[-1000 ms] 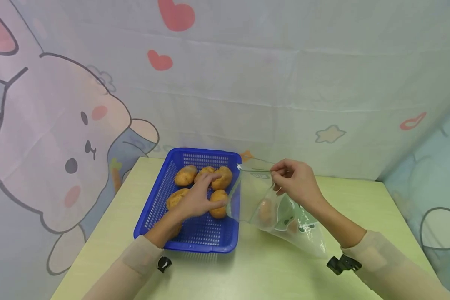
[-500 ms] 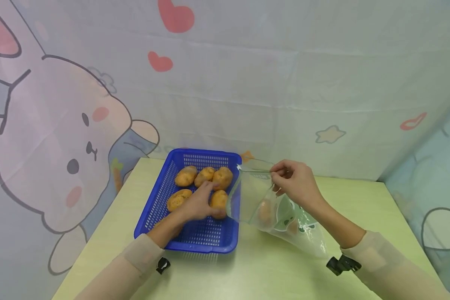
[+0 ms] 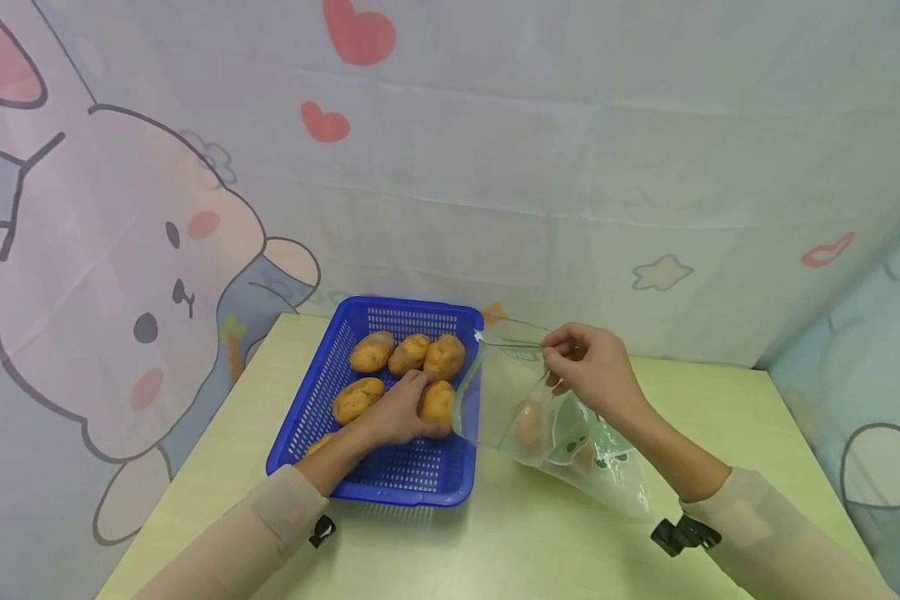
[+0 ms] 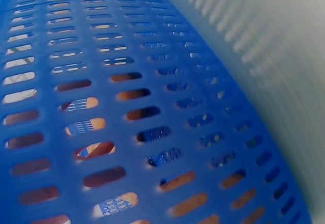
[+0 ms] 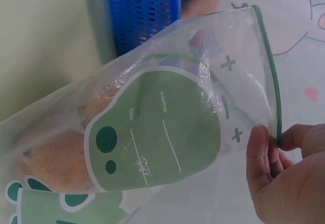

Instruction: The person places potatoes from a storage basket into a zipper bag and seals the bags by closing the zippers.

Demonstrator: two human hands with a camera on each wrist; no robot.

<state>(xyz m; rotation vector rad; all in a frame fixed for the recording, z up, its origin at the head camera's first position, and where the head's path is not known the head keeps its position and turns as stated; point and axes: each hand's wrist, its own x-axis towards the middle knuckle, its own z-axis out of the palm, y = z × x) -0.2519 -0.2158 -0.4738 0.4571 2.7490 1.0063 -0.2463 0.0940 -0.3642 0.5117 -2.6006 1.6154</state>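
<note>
In the head view my left hand (image 3: pixel 399 413) reaches into a blue plastic basket (image 3: pixel 285 433) and grips a potato (image 3: pixel 441 407) at its right side, fingers above and thumb below. My right hand (image 3: pixel 594 367) pinches the rim of a clear zip bag (image 3: pixel 506 400) with green print, beside the basket. The bag's mouth gapes toward the basket. Potatoes (image 5: pixel 56 163) lie inside the bag, partly hidden by its print in the right wrist view. Only the basket's slotted wall (image 4: pixel 122 71) fills the left wrist view, largely hiding the left hand.
Several other potatoes (image 3: pixel 372 352) lie in the basket, one partly under the left forearm. The basket and bag are on a pale green table (image 3: pixel 540 550). A printed cloth backdrop (image 3: pixel 450 183) stands behind the table.
My left hand has lowered from hovering over the potatoes, and its fingers have closed round the right-hand potato. The right hand keeps the bag's rim in nearly the same place.
</note>
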